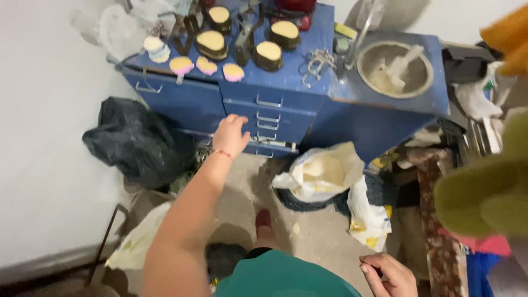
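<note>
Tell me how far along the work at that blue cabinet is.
Done: yellow-filled moulds and pink casts sit on the blue cabinet. In hand: the left hand reaches toward the drawers, touching none clearly; the right hand hangs loosely curled, apparently empty. Left: the drawers look shut.

Lit evenly and fairly bright, apparently from overhead. Soft shadows only, pooled on the floor (308,231) beneath the body and under the blue cabinet (374,118). Mild glare off the white wall (49,110) at left. Smeared by motion blur throughout, edges soft. Heavily out of focus: yellow-green and orange shapes (489,192) at right. Slight wide-angle stretch toward the corners.
</note>
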